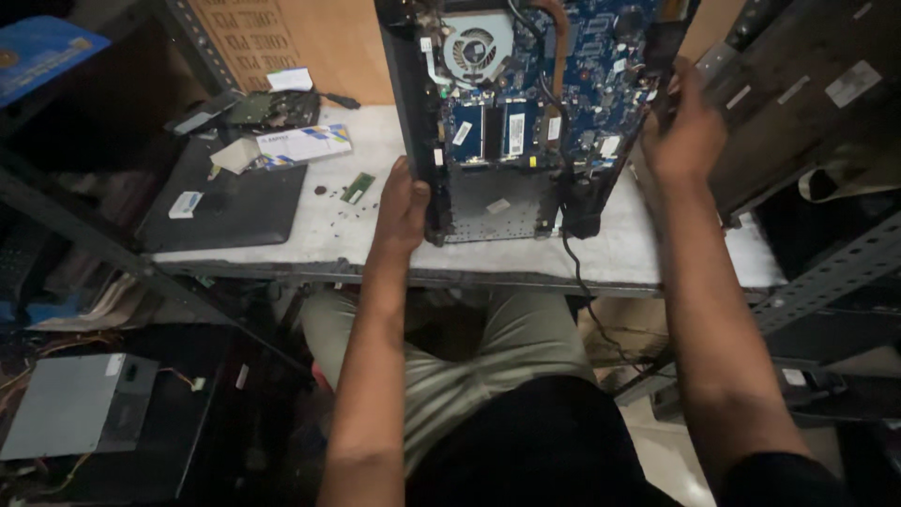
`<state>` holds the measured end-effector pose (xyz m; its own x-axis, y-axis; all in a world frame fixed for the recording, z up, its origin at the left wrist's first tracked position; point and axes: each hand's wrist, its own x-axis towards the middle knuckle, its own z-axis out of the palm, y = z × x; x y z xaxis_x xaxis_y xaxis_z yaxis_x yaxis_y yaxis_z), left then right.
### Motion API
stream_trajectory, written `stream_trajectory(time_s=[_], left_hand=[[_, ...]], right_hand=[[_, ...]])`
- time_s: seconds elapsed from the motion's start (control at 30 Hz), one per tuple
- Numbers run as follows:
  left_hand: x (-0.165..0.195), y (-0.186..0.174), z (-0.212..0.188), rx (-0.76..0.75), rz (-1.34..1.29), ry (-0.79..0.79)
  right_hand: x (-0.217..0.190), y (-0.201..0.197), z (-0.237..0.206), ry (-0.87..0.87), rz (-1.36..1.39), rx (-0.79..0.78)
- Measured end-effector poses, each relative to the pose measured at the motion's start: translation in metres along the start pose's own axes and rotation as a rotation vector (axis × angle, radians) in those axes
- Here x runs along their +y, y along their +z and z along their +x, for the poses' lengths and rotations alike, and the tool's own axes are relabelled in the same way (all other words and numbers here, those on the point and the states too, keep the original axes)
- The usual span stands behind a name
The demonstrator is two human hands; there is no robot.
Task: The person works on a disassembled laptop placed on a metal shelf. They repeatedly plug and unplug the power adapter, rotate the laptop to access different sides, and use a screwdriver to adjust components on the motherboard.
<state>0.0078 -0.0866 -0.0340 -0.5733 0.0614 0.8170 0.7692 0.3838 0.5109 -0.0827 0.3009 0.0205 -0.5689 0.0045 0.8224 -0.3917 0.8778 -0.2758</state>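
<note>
1. Blue circuit board fills one opened laptop (526,122), which lies on the far middle of the table (657,249); one round fan (472,47) sits at its far left, and two memory sticks (502,130) lie side by side near the board's middle.
2. Left hand (402,208) is clamped on the laptop's near left edge, thumb on top.
3. Right hand (683,131) grips the laptop's right edge, fingers curled round it.
4. One black cable (587,291) hangs from the laptop's near right corner over the table edge.
5. One loose green memory stick (358,188) lies on the table left of the left hand, with small dark bits scattered near it.
6. One closed dark laptop (235,202) lies at the left end, with one white-and-blue box (302,145) on its far corner.
7. White, worn tabletop; grey metal shelving (826,272) stands on both sides, cardboard (310,42) stands behind, and one grey metal box (80,404) lies on the floor at near left.
</note>
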Motion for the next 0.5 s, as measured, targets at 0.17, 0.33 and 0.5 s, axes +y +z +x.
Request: stream_trajectory(time_s=[0.17,0.33,0.5], left_hand=[[-0.002,-0.003,0.003,-0.002,0.086,0.007],[0.01,-0.007,-0.002,0.001,0.106,0.009],[0.023,-0.008,0.004,0.003,0.075,0.115]], right_hand=[[-0.004,-0.002,0.005,0.034,-0.022,-0.018],[-0.006,-0.004,0.003,0.243,-0.073,-0.229],[-0.005,-0.011,0.002,0.184,-0.038,-0.102]])
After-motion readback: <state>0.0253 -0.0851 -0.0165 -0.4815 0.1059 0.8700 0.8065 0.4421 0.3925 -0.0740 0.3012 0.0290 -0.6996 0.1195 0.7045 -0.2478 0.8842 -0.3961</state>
